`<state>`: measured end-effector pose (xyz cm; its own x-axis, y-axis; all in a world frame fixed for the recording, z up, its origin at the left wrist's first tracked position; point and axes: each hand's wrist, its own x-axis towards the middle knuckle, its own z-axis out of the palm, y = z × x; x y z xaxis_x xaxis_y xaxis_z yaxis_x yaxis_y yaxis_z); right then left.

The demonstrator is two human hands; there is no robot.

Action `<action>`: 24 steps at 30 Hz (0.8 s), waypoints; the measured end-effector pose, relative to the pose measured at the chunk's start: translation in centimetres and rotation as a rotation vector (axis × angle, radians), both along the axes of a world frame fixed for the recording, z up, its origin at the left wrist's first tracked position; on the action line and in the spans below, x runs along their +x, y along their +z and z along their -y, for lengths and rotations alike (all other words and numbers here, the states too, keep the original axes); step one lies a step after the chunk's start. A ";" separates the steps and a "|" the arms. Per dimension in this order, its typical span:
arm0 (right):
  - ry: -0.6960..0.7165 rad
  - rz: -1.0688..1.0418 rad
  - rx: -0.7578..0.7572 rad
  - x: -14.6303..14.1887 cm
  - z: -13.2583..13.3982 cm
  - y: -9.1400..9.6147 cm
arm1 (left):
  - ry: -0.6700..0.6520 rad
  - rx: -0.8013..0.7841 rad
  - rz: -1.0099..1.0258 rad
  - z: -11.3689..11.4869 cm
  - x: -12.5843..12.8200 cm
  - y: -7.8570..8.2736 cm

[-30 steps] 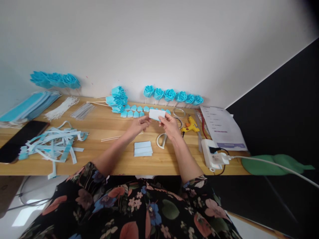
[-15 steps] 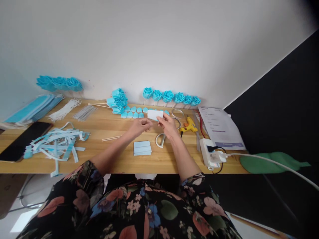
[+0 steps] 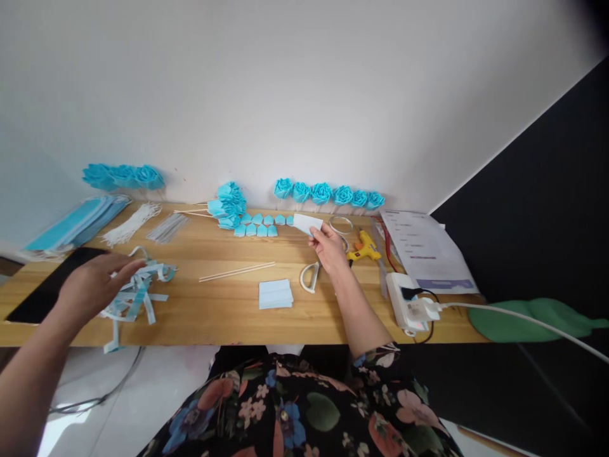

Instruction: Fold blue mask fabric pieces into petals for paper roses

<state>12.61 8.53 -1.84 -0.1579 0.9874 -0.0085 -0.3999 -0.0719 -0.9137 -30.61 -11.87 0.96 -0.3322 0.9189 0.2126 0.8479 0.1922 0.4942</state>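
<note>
My right hand [image 3: 328,246] pinches a small white rectangular piece of sheet [image 3: 307,223] in front of rows of small blue folded pieces [image 3: 257,231]. Over at the left, my left hand [image 3: 92,285] is above a tangle of white and blue strips [image 3: 136,295] and a black phone [image 3: 40,289]. Its thumb stands apart from the fingers, and I see nothing held in it. Two thin wooden sticks [image 3: 236,271] lie between the hands. Nearer me is a stack of pale blue rectangles [image 3: 276,294]. A white-handled tool [image 3: 309,278] lies below my right wrist.
Blue fabric roses [image 3: 321,193] line the wall, with more bunched [image 3: 229,206] left of centre. Face masks [image 3: 76,222], white cords [image 3: 132,223] and thin grey strips [image 3: 167,227] lie left. Rightward are a yellow glue gun [image 3: 365,246], printed paper [image 3: 425,251] and a power strip [image 3: 402,301].
My left hand has swung from beside the white piece to the strips at the far left. My right hand still holds the piece, now tilted. The wooden sticks show at full length.
</note>
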 end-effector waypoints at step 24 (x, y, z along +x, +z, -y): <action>0.047 0.125 0.040 -0.9 0.9 -0.7 | -0.452 -0.093 1.044 -15.1 26.4 -2.3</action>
